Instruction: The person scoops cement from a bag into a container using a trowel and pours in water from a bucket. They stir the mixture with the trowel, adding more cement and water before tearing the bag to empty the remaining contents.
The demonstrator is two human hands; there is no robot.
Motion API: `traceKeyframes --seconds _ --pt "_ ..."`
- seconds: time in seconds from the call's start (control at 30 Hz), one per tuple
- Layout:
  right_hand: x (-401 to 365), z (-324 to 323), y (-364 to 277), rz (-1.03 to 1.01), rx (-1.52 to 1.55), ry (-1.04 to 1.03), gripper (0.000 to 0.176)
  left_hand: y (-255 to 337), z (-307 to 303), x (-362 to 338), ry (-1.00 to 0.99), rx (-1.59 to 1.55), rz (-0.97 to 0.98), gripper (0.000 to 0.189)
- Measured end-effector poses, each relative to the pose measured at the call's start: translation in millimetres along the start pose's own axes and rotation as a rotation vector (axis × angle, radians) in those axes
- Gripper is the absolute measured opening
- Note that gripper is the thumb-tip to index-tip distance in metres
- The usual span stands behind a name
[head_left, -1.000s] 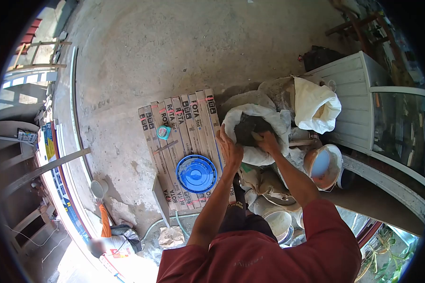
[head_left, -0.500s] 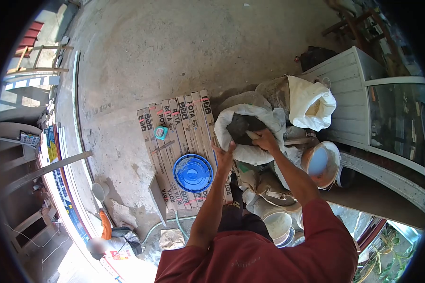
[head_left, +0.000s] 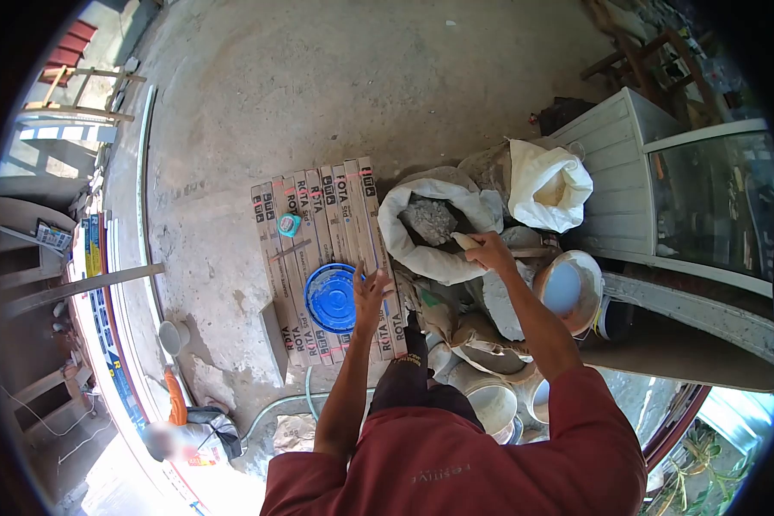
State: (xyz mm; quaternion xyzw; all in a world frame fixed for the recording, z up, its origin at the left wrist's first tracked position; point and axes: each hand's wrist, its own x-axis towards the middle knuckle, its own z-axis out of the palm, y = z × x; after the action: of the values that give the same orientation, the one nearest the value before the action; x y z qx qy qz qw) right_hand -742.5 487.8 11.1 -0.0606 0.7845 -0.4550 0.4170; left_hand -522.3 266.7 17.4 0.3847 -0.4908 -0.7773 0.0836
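Note:
My right hand [head_left: 492,252] is closed around the pale handle of a trowel [head_left: 466,242], whose blade is hidden under a heap of grey powder [head_left: 430,220]. The heap is over the mouth of an open white sack [head_left: 402,243] with a rolled-down rim. My left hand [head_left: 371,297], fingers apart and holding nothing, hovers at the right edge of a round blue plastic container [head_left: 329,297]. That container rests on long cardboard boxes [head_left: 299,258] laid side by side.
A teal tape measure [head_left: 289,224] lies on the boxes. Another white sack [head_left: 549,185] stands beyond, right. A bucket [head_left: 568,292] with whitish contents and several more buckets [head_left: 492,404] are near my right side. At lower left is another person [head_left: 193,434], near a pale bucket [head_left: 173,337].
My left hand has left the sack's rim and moved left toward the blue container. My right hand has drawn the trowel up, and a grey heap now shows on it.

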Motion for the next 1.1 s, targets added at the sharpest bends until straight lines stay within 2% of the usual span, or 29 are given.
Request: traceKeyframes --seconds 0.07,0.13,0.23,0.6,0.77,1.1 --pt "-10 -5 1 -0.011 0.059 -0.007 0.046 -5 -21 -31 -0.004 0.005 0.018 0.077" --pt "-20 -9 0 -0.026 0.060 0.008 0.046 -12 -40 -62 0.005 0.033 0.015 0.062" --pt "-31 -9 -1 -0.061 0.072 0.026 0.046 -18 -58 -108 0.063 0.000 0.022 0.056" --pt "-57 -7 -17 -0.076 0.089 0.011 0.045 -29 -93 -209 0.172 0.067 0.064 0.054" --pt "-71 -8 -23 -0.094 0.087 0.023 0.044 -28 -109 -231 0.262 0.070 0.054 0.057" --pt "-129 -30 -35 -0.094 0.127 0.132 0.039 -35 -130 -255 0.295 0.067 0.047 0.061"
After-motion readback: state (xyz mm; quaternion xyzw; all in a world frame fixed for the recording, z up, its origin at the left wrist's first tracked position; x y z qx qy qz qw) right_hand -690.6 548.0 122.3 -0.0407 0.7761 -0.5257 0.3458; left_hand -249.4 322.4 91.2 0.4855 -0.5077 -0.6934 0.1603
